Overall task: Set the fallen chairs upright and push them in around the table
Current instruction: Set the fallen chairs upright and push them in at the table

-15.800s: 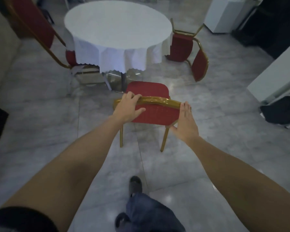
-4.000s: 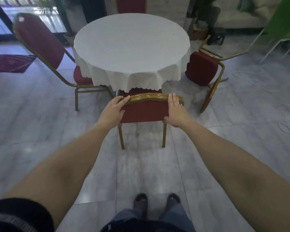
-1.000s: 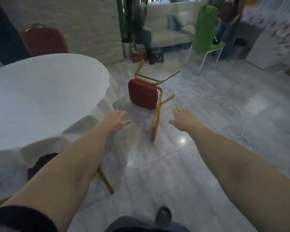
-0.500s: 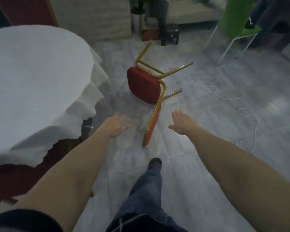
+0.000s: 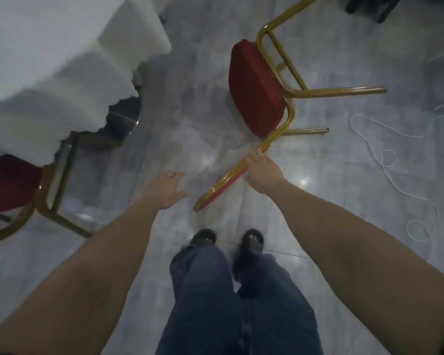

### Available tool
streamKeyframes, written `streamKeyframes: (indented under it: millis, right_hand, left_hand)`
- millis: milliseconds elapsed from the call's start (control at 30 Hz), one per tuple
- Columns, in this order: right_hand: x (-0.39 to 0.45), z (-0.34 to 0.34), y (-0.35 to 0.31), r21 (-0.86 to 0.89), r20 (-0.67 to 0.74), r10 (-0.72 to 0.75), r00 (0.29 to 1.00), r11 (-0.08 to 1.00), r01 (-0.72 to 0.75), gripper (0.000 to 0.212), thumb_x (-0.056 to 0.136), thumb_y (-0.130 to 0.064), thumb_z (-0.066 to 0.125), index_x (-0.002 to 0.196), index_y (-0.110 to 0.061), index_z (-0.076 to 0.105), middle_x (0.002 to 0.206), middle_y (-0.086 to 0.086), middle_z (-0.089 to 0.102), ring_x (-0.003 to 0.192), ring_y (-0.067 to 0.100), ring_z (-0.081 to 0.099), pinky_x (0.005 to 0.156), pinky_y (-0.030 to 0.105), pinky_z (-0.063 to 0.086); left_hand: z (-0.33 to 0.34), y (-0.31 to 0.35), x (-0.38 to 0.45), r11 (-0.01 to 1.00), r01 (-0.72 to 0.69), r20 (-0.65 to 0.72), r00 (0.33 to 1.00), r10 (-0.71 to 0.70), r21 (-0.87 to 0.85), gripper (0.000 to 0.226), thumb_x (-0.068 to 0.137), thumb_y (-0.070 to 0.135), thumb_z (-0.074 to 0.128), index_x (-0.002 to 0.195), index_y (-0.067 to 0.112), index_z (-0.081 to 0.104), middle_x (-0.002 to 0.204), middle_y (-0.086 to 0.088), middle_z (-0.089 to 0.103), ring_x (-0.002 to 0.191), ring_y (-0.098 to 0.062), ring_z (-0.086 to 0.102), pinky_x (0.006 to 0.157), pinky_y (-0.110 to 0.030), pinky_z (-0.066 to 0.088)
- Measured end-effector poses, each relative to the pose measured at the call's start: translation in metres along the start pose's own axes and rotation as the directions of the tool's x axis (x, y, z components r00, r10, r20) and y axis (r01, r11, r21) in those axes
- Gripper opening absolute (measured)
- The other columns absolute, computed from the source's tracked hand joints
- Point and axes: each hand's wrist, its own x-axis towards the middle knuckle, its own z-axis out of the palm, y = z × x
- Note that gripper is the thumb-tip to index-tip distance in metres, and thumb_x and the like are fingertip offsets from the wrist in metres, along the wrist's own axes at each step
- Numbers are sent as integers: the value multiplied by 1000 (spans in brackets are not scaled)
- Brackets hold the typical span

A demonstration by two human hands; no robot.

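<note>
Since half a second ago, right hand [image 5: 263, 172] has closed the gap to the fallen chair [image 5: 258, 89] and now sits on the gold backrest rail, fingers curled over it. Left hand [image 5: 167, 188] was spread over the floor then, same now: fingers apart, touching nothing, just left of the backrest's lower end. View has tipped down too; both shoes [image 5: 203, 238] now show side by side below the chair.

Fallen chair lies on its side on the grey marble floor [image 5: 185, 119], right of the table [image 5: 62, 55]. Red seat stands on edge, facing the table. Gold legs stick out to the right, backrest runs down-left toward the feet, its tip on the floor.

Table carries a white cloth with a scalloped hem, at upper left. Upright chair [image 5: 16, 190] sits tucked under that hem at far left, red seat partly covered by the cloth, gold legs on the floor.

White cord [image 5: 387, 160] lies in loose loops on the floor at right, well apart from the chair's legs. Person's jeans fill the bottom centre.
</note>
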Motion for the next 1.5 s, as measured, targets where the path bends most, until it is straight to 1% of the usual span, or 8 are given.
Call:
streamKeyframes:
  millis: [267,400,533,733,867,1067,1233,1500]
  right_hand:
    - [112,115,52,-168,-9,-186,983,969,182,62,105,-26,28,154,-8,-4,163,10,-11,150,26,-12,123,39,0]
    - [128,164,72,-158,-79,-244,967,960,230,65,104,-26,32,154,-8,-5,163,10,-10,151,24,-9,123,39,3]
    - [127,170,70,-142,-118,-247,962,963,229,68,103,-25,35,154,-7,-6,163,10,-8,151,24,-7,123,38,3]
    - [83,92,44,-99,-190,-267,945,963,252,65,95,-18,52,152,-9,23,157,10,28,146,29,21,120,39,19]
    - [38,1,8,-9,-235,-307,922,949,314,35,88,-19,58,122,-12,57,121,9,60,114,32,55,90,41,46]
    - [-33,-137,-2,-1,-369,-288,884,951,310,33,87,-45,63,104,-16,62,99,9,70,94,35,64,78,41,45]
    - [-92,-196,23,115,-532,-172,829,955,272,36,87,-47,64,110,-19,67,94,6,73,91,29,67,77,40,49]
    - [-171,-171,73,492,-584,255,770,866,86,28,87,-38,69,106,-18,67,79,-3,70,72,15,65,69,32,53]
  left_hand:
    - [142,23,121,956,127,35,992,-122,-263,80,88,40,63,152,20,19,150,-12,37,135,-32,38,109,-42,37]
    - [186,32,156,921,183,-120,964,-236,-344,47,88,35,63,130,18,49,118,-9,61,106,-30,60,86,-39,49]
    - [193,34,150,931,133,-283,930,-235,-339,28,87,29,65,107,11,57,102,-8,59,91,-29,61,74,-36,45]
    - [128,49,81,928,41,-404,892,-202,-371,27,80,31,74,98,15,63,92,0,57,82,-22,59,70,-34,51]
    - [46,64,9,935,-32,-506,847,-163,-353,29,78,31,76,100,15,67,91,-2,57,82,-21,57,66,-30,41]
    - [-68,68,-96,871,-231,-758,616,-214,-434,36,82,27,73,116,15,69,103,-4,59,90,-13,56,80,-21,45]
    - [-122,42,-140,864,-163,-753,584,-304,-476,48,92,32,59,138,23,50,123,-8,54,109,-21,54,87,-25,39]
    - [-219,118,-141,903,-407,-863,496,92,-138,46,76,41,74,105,5,67,98,-14,62,90,-23,55,74,-18,32]
